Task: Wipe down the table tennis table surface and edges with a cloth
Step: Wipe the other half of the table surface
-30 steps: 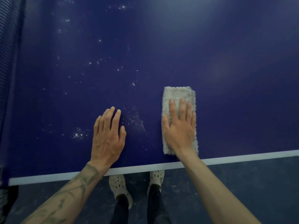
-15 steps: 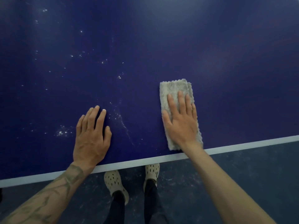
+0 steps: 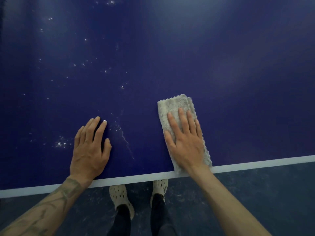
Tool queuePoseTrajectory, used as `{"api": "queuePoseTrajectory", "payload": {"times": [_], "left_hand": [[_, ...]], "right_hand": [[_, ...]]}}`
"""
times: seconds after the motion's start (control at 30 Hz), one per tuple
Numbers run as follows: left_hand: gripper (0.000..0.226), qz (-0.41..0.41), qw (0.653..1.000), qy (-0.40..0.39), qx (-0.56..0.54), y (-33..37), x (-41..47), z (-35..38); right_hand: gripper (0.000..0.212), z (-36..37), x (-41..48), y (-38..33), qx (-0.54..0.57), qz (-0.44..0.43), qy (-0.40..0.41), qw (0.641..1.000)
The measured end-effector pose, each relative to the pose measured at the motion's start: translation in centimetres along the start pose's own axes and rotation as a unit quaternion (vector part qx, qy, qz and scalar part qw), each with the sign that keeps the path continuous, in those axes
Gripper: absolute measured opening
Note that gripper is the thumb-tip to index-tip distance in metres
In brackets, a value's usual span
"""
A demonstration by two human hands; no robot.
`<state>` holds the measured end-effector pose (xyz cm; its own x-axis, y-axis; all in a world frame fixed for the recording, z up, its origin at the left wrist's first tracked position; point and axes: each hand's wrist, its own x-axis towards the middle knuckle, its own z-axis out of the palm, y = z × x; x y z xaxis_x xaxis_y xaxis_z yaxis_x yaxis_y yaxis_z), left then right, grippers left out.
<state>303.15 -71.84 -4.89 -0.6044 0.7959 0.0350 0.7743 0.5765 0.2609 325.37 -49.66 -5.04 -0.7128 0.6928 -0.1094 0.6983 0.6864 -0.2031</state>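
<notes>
The dark blue table tennis table (image 3: 238,74) fills the view, with a white line (image 3: 129,178) along its near edge. A folded grey cloth (image 3: 175,106) lies flat on it, its near end reaching the white line. My right hand (image 3: 185,143) presses flat on the cloth, fingers spread and pointing away from me. My left hand (image 3: 90,149) rests flat on the bare surface to the left of the cloth, holding nothing. White dust specks (image 3: 61,143) and a thin streak (image 3: 126,140) are scattered across the left half of the table.
Below the table edge is a dark blue-grey floor (image 3: 264,193) with pale scuffs. My two feet in cream perforated clogs (image 3: 120,198) stand just under the edge, between my forearms.
My right hand and the cloth have slid back toward the near edge, and the cloth now overlaps the white line. My left hand stays flat in about the same place.
</notes>
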Motion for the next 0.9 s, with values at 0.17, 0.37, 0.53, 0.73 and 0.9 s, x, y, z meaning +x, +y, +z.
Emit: {"api": "queuePoseTrajectory", "payload": {"times": [0.17, 0.37, 0.53, 0.73, 0.9], "left_hand": [[0.058, 0.003, 1.000, 0.006, -0.001, -0.4, -0.1, 0.2], [0.057, 0.012, 1.000, 0.008, -0.009, -0.5, -0.1, 0.3], [0.054, 0.008, 0.999, -0.013, -0.031, -0.6, 0.0, -0.6], [0.052, 0.044, 0.998, -0.003, -0.051, -3.6, 0.8, -2.5], [0.052, 0.034, 0.999, 0.007, -0.035, -7.6, 2.4, -3.5]], "right_hand": [[0.068, 1.7, 1.7, -6.4, 0.040, 0.039, 0.015, 0.998], [0.068, 2.9, -2.9, -8.1, 0.034, -0.102, 0.007, 0.994], [0.065, 1.3, -1.9, -5.3, 0.009, 0.016, -0.010, 1.000], [0.068, 2.3, 1.2, -14.1, 0.037, 0.117, 0.008, 0.992], [0.069, 4.9, -3.3, -20.9, 0.054, -0.023, 0.009, 0.998]]}}
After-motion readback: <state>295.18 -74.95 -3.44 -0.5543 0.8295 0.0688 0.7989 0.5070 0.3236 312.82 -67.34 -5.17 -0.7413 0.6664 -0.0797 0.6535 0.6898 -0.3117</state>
